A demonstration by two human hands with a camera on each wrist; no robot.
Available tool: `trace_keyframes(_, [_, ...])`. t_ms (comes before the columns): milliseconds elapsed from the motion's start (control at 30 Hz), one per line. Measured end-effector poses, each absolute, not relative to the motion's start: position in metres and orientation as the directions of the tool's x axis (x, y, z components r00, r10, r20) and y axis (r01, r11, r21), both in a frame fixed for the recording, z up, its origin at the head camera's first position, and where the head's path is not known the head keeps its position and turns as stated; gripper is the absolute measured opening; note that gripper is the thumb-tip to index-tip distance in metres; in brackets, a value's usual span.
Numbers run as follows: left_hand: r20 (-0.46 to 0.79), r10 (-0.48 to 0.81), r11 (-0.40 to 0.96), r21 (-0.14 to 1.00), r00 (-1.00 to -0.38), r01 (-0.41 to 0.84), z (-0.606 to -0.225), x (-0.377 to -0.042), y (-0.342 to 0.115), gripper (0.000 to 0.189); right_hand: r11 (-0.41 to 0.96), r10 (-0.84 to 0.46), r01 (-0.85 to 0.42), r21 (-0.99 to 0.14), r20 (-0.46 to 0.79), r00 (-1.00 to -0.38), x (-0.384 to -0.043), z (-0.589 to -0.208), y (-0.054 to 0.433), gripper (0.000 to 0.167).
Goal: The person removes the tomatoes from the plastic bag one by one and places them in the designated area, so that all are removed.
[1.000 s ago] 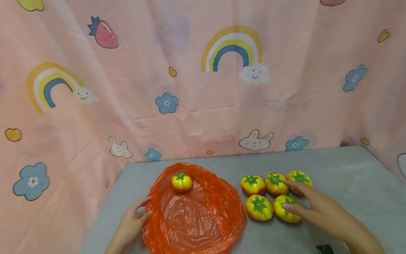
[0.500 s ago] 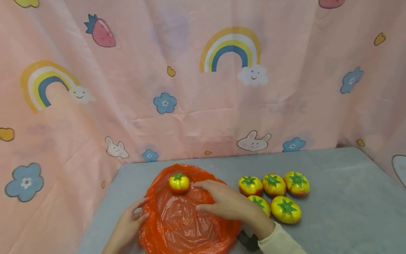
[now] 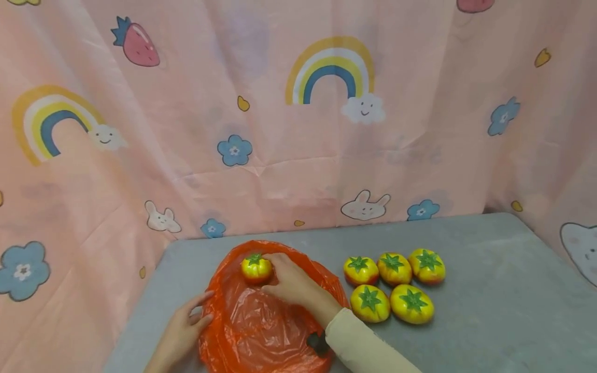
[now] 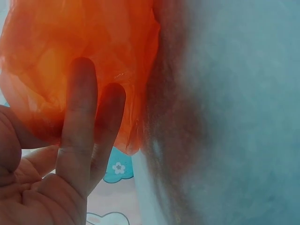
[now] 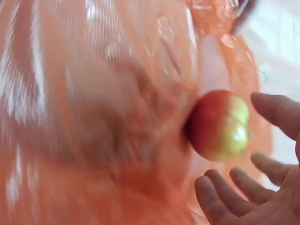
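An orange-red plastic bag (image 3: 275, 326) lies spread wide on the grey table. Inside its far side sits one glossy yellow-and-red tomato (image 3: 256, 268) with a green star-shaped top. My right hand (image 3: 291, 282) reaches over the bag, thumb and fingers parted, fingertips right beside that tomato. From the right wrist view, the tomato (image 5: 218, 125) shows between the thumb and the spread fingers (image 5: 211, 197), a gap around it. At the bag's left edge is my left hand (image 3: 182, 331), its extended fingers (image 4: 79, 108) touching the plastic from outside in the left wrist view.
Right of the bag, several similar tomatoes (image 3: 412, 304) stand close together in two rows. A pink printed curtain (image 3: 326, 171) hangs behind the grey table (image 3: 489, 290). A small black object (image 3: 318, 343) shows by the right wrist.
My right hand has moved left from the tomatoes on the table, across the bag, to the tomato inside it. The left hand stays at the bag's edge. The view has shifted slightly right.
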State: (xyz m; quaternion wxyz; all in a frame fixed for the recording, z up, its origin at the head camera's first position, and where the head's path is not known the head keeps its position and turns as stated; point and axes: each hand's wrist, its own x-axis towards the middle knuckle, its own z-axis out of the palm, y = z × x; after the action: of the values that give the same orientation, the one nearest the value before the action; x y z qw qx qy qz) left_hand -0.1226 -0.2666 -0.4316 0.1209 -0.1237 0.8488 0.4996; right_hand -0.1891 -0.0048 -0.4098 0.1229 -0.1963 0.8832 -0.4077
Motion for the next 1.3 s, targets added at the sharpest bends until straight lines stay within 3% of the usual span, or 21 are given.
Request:
trace_keyframes(200, [-0.335,-0.076,0.47,0.819,-0.939,-0.33,-0.434,-0.127,-0.265,0.05,0.577,-0.362,-0.129,-0.807,-0.111,-0.926,-0.197,-0.424,-0.019,0.081])
trace_keyframes(400, [-0.361,-0.095,0.457,0.812,-0.928,-0.363,-0.434,-0.124,-0.271,0.05,0.506,-0.35,-0.07,-0.86,-0.13,-0.928,-0.202,-0.432,-0.03,0.079])
trace_keyframes(900, [-0.337,-0.101,0.47,0.813,-0.936,-0.344,-0.432,-0.122,-0.268,0.051,0.564,-0.306,-0.126,-0.816,-0.065,-0.95,-0.205,-0.44,-0.037,0.062])
trace_keyframes(1300, [-0.345,-0.105,0.448,0.821,-0.933,-0.354,-0.433,-0.12,-0.267,0.05,0.575,-0.389,-0.155,-0.803,-0.102,-0.916,-0.187,-0.439,-0.022,0.066])
